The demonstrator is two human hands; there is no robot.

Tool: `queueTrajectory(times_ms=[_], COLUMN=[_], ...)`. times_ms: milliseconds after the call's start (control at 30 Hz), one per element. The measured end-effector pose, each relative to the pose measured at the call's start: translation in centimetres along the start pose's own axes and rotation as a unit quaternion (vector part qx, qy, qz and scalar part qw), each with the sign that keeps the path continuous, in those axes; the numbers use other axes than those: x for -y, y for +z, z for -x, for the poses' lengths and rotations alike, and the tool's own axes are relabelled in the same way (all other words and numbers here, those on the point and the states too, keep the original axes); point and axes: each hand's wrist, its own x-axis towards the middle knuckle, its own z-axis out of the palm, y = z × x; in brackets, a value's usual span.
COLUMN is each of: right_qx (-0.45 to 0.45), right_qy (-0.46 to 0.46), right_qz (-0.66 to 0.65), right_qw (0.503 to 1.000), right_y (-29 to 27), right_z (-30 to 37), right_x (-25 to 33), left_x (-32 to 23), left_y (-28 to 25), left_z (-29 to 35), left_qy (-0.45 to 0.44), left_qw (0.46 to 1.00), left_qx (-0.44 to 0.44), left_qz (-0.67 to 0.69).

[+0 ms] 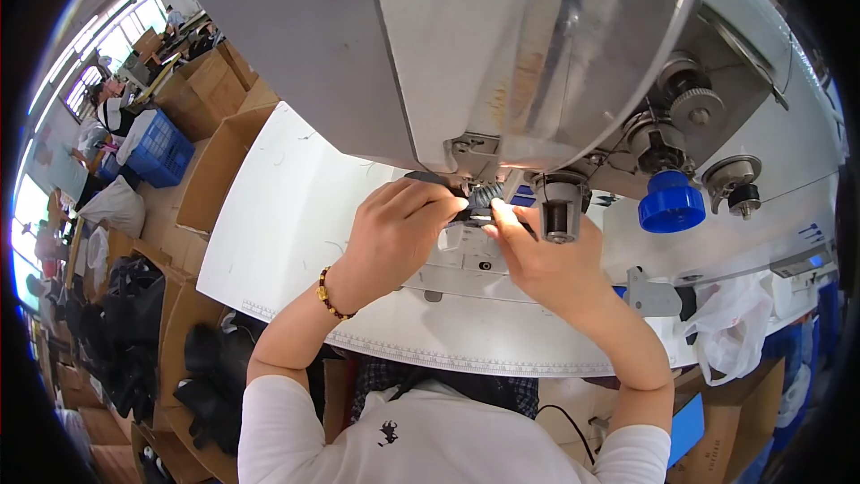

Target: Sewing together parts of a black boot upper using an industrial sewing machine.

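Under the head of a large grey sewing machine (466, 54), both my hands meet close to the needle area. My left hand (394, 222) pinches a small black piece (477, 214) with thumb and forefinger, wearing a beaded bracelet at the wrist. From the other side my right hand (557, 255) closes thumb and fingers on the same piece. Fingers and machine parts hide most of it, so its exact kind cannot be made out. A ribbed spring-like part (486, 194) sits just behind the fingertips. The white sewing table (269, 242) lies beneath, a ruler scale along its front edge.
On the machine's right are a bobbin winder part (560, 215), a blue knob (672, 206) and thread tension discs (697, 106). A clear plastic bag (735, 323) hangs at the table's right. Cardboard boxes (210, 184) and dark goods (116, 332) stand left; people sit farther back.
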Motion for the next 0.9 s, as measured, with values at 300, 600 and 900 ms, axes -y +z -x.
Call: queueTrajectory(times_ms=[300, 600, 900], right_qx=[-0.031, -0.036, 0.029], right_qy=[0.095, 0.111, 0.192], right_qz=[0.051, -0.006, -0.082], right_qw=[0.994, 0.993, 0.978], right_y=[1.2, -0.1, -1.6], right_z=[0.4, 0.5, 0.9], right_x=[3.4, 3.0, -2.2], left_x=[-0.1, 0.2, 0.2], left_y=[-0.2, 1.0, 0.7], left_z=[0.4, 1.1, 1.1], left_qy=[0.095, 0.171, 0.157], left_qw=[0.993, 0.977, 0.979], left_qx=[0.034, -0.016, -0.017], left_qz=[-0.062, -0.125, -0.125])
